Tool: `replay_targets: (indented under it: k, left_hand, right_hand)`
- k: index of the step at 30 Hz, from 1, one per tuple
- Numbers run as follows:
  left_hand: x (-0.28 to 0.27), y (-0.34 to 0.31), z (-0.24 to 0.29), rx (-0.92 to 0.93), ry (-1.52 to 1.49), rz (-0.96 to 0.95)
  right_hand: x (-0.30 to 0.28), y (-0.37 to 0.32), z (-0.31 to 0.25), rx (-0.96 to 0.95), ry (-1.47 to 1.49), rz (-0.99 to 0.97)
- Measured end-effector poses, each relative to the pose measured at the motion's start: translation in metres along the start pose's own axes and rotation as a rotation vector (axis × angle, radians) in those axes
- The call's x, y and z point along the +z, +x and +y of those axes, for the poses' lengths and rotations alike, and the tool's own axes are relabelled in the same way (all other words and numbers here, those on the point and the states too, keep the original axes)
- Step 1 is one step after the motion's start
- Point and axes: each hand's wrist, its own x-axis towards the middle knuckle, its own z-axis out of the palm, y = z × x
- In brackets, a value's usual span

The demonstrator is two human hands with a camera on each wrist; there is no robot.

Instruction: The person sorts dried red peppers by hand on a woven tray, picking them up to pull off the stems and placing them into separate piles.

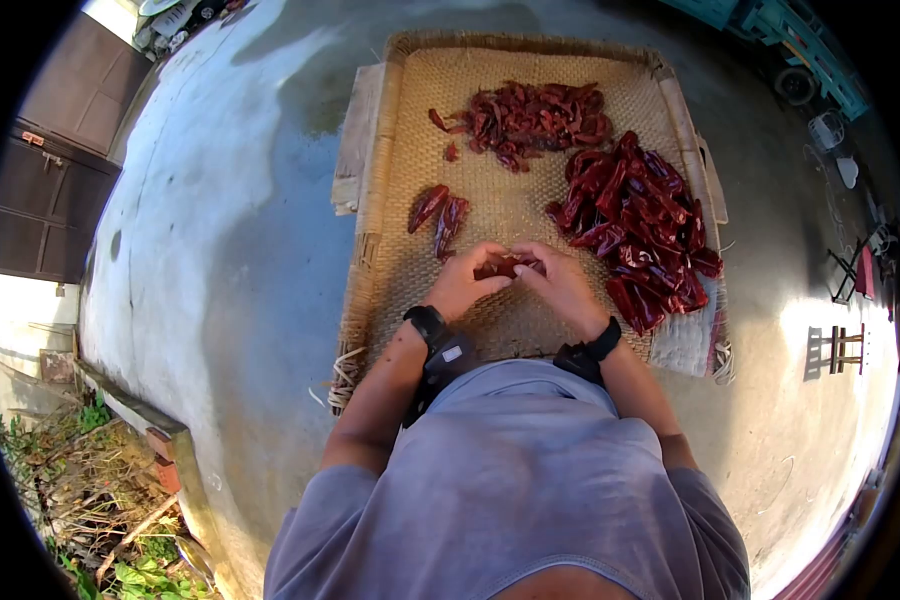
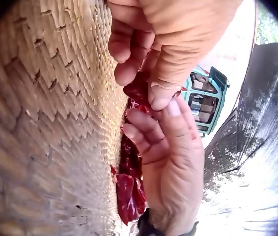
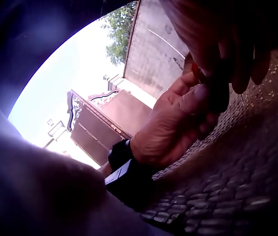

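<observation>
left hand and right hand: fingers of both clamped on a wrinkled dark red dried chili, over the straw-coloured woven tray, toward its near edge. looks like the tearing step. next move likely calls for a light pull apart, then onto the small shrivelled red pieces by the far edge. glossy deep red chili heap along the right edge.

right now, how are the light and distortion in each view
Head: strong fisheye curve, black corners, glare on the floor at right, shine on the peppers; left wrist: left hand and right hand well lit, lower right washed out; right wrist: sky overexposed, right hand mostly in shadow.
</observation>
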Motion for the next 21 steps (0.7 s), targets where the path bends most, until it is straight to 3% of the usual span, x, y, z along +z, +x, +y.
replay_targets:
  k: [3, 6, 9, 12, 14, 17, 21]
  left_hand:
    - [-0.004, 0.000, 0.004, -0.165, 0.239, 0.017]
    - [-0.007, 0.000, 0.004, 0.180, 0.535, 0.397]
    - [-0.021, 0.004, -0.007, 0.357, 1.048, 0.734]
    - [-0.022, -0.001, -0.013, 0.202, 1.200, 0.741]
    - [-0.023, 0.002, -0.014, 0.157, 1.216, 0.693]
    - [-0.024, 0.003, -0.014, 0.132, 1.200, 0.652]
    - [-0.025, 0.002, -0.009, 0.129, 0.896, 0.605]
  right_hand:
    - [0.000, 0.000, 0.001, -0.004, 0.035, 0.048]
    - [-0.019, 0.000, -0.006, -0.077, -0.139, 0.214]
    - [-0.045, 0.005, -0.023, -0.209, -0.375, 0.536]
    - [-0.070, 0.006, -0.015, -0.129, -0.654, 0.640]
    - [-0.075, 0.005, 0.008, 0.031, -0.938, 0.612]
    - [-0.077, -0.003, 0.016, 0.077, -1.125, 0.446]
    - [-0.069, -0.001, 0.002, -0.083, -0.992, 0.618]
